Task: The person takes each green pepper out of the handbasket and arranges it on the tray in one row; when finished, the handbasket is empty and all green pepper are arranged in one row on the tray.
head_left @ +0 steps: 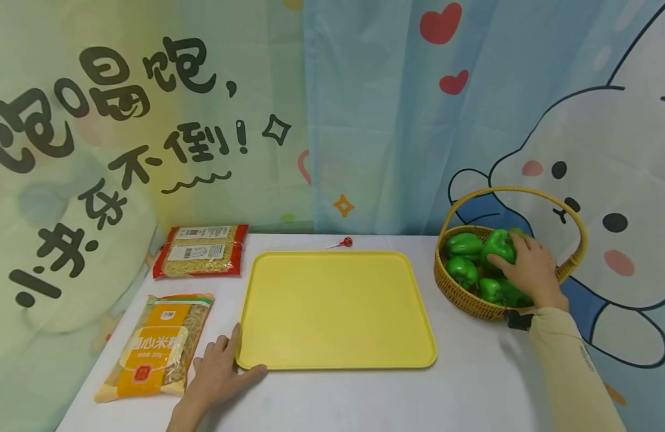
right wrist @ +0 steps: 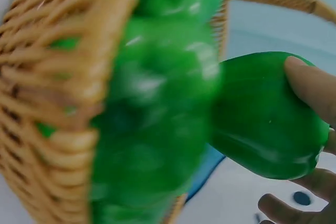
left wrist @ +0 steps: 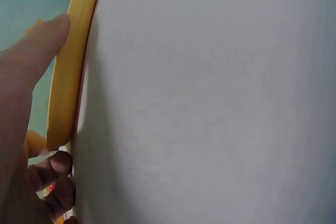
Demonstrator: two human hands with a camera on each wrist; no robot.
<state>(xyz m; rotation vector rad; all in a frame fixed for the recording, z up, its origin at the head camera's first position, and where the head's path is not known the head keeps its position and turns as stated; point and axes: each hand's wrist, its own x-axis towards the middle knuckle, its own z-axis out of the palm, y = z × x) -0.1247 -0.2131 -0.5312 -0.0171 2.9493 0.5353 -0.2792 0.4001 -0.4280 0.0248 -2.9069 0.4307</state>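
Note:
At the near left corner of a yellow tray (head_left: 338,312), my left hand (head_left: 216,369) rests with its thumb along the front edge and its forefinger against the left side. The left wrist view has the thumb (left wrist: 50,38) lying on the tray's rim (left wrist: 71,77). My right hand (head_left: 529,270) reaches over a wicker basket (head_left: 462,303) and grips a green bell pepper (right wrist: 262,114) between thumb and fingers. Other green bell peppers (head_left: 462,272) sit in the basket, right beside the held one.
Left of the tray lie a yellow-orange food packet (head_left: 149,348) and, behind it, a red-edged packet (head_left: 200,251). A small red-handled tool (head_left: 346,242) lies behind the tray. The basket's tall handle (head_left: 518,189) arches above the peppers. A printed curtain (head_left: 365,120) hangs behind the table.

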